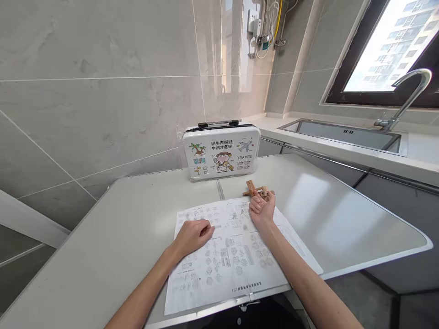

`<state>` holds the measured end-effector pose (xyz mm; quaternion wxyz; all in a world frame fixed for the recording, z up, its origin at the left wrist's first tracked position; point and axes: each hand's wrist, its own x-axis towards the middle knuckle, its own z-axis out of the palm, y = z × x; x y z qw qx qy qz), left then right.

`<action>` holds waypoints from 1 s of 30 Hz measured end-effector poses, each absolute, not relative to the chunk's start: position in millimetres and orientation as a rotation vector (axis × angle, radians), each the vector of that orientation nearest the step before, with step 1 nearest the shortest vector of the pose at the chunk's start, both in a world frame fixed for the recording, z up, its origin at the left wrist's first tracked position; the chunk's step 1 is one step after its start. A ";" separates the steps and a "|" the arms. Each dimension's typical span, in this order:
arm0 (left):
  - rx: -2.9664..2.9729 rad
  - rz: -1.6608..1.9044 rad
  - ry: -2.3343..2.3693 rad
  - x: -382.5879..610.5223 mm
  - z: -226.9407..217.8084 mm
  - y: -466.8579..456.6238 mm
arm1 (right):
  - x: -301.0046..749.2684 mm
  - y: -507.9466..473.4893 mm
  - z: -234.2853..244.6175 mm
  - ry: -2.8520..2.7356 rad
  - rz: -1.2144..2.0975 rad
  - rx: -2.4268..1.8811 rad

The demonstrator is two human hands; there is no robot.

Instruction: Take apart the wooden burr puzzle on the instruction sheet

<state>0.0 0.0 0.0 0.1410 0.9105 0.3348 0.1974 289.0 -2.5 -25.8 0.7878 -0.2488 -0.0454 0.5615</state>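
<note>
My left hand [194,235] rests on the left part of a printed paper sheet [219,269], its fingers curled into a loose fist with nothing visible in them. At the sheet's far right edge, my right hand [262,209] has its fingers bent and its thumb against a small cluster of notched wooden pieces [251,185]. The fingertips close around part of this cluster, and the hand hides some of it. Small line drawings of shapes and blocks of text cover the sheet; its large heading appears upside down from here.
A white cartoon-printed case [222,153] with a black handle stands upright at the back, against the tiled wall [130,119]. The pale folding table [137,219] has a seam down its middle. To the right are a counter with a sink [343,132] and a faucet [416,91].
</note>
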 end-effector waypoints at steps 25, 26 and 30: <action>2.636 0.548 0.978 0.0 -1.0 0.2 | 295.0 3.2 -30.7 -0.099 1.038 -0.628; 2.636 0.547 0.978 0.1 -1.1 0.1 | 294.0 2.4 -30.0 -0.109 1.013 -0.654; 2.627 0.539 0.981 0.1 -0.1 -0.4 | 287.0 -1.8 -22.0 -0.159 0.919 -0.761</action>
